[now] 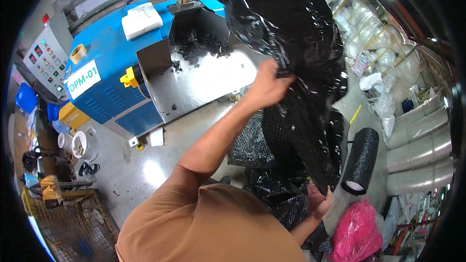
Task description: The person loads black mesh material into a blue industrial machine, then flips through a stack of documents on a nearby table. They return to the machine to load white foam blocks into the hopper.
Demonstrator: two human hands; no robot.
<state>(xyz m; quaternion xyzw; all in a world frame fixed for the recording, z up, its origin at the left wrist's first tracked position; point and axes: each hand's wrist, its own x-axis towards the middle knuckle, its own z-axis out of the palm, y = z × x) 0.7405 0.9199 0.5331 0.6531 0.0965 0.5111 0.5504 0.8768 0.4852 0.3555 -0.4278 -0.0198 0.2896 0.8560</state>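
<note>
Head view: left hand (266, 87) and right hand (318, 201) both clenched on glossy, crinkled black plastic sheet (296, 43).

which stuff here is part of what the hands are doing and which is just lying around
In use:
- black plastic sheet, gripped by left hand and right hand
- blue machine with steel chute holding black scraps

Lying about:
- black roll
- pink bag
- white bucket
- tape roll

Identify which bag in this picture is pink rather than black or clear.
The pink bag on the floor at lower right, just past the right hand. The hands grip black sheeting; the bags stacked behind are clear.
</note>
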